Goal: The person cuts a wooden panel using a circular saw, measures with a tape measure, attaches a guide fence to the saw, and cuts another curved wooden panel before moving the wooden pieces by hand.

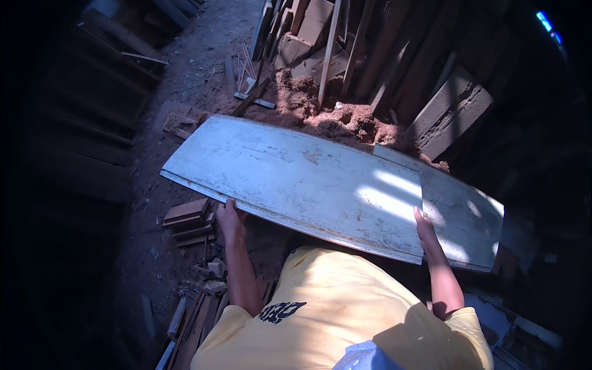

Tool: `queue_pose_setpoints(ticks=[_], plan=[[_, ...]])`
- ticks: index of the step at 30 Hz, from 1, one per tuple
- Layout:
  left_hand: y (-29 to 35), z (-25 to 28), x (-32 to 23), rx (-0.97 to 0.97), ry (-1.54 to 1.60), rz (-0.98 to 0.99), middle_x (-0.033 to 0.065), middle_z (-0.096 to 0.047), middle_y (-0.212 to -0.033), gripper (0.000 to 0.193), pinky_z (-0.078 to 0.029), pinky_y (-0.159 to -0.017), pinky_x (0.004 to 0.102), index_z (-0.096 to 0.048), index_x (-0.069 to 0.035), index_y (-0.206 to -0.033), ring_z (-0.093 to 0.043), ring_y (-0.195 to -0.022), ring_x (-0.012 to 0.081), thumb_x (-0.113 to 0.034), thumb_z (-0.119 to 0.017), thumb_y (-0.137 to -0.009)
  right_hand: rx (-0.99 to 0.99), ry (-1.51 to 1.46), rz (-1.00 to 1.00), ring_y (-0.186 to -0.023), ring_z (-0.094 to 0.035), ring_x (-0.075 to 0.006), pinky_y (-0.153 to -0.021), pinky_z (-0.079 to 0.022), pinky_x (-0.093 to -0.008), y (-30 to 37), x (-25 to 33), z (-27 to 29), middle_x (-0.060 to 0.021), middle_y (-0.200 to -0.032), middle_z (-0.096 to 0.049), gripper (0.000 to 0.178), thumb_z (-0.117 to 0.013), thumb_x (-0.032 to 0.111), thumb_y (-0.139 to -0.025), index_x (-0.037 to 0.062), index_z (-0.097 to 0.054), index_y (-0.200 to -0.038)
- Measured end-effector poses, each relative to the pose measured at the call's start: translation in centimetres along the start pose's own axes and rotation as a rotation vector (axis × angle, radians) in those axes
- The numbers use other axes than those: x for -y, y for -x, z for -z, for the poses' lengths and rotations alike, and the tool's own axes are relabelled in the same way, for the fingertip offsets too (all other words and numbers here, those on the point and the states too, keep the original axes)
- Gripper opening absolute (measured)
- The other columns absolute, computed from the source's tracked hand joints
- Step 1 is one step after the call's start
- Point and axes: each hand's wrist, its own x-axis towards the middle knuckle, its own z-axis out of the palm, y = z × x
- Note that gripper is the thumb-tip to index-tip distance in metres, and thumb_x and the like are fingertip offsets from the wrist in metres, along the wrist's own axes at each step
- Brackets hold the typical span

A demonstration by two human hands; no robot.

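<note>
A long, pale, scuffed board [277, 163] lies across in front of me, its surface stained and its near edge grooved. My left hand [230, 220] is closed on the near edge, toward the left end, thumb on top and fingers hidden beneath. At the right end, my right hand [425, 229] grips the short edge, with its thumb up and its other fingers mostly out of sight. A second pale board [462, 213] shows under and beyond that right end. Bars of sunlight fall over both boards.
Small wood blocks [188, 216] are stacked left of my left hand, with offcuts [216, 268] below them. Reddish sawdust [351, 120] is heaped behind the board. Planks [394, 61] lean upright at the back, beside a thick slab [453, 111]. Long strips [185, 327] lie at lower left.
</note>
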Motion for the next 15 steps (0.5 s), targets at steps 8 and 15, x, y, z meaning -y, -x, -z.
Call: queue_pose_setpoints(ticks=[8,15], plan=[[-1.4,-12.2,-0.2,0.276,0.261,0.272,0.0060,-0.062,-0.104,0.021,-0.061,-0.079,0.0397,-0.055,-0.011,-0.113,-0.069,-0.092,0.0192,-0.026,-0.059,-0.099,-0.232,-0.104,0.188,-0.117,-0.062,-0.0231,-0.104,-0.045,-0.0349,5.5,11.0,8.8,-0.0152,-0.125,-0.068,0.061,-0.053,0.047,-0.107,-0.0070,-0.061,-0.134],[-2.7,-34.7,4.3,0.777,0.486,0.704,0.0162,-0.039,-0.161,0.095,-0.030,-0.123,0.0537,-0.031,-0.008,-0.161,-0.040,-0.148,0.0313,-0.067,-0.065,-0.094,-0.601,0.230,0.568,-0.118,-0.063,-0.0231,-0.103,-0.046,-0.0353,11.0,38.7,21.0,-0.0174,-0.128,-0.067,0.068,-0.058,0.052,-0.105,-0.0081,-0.058,-0.136]])
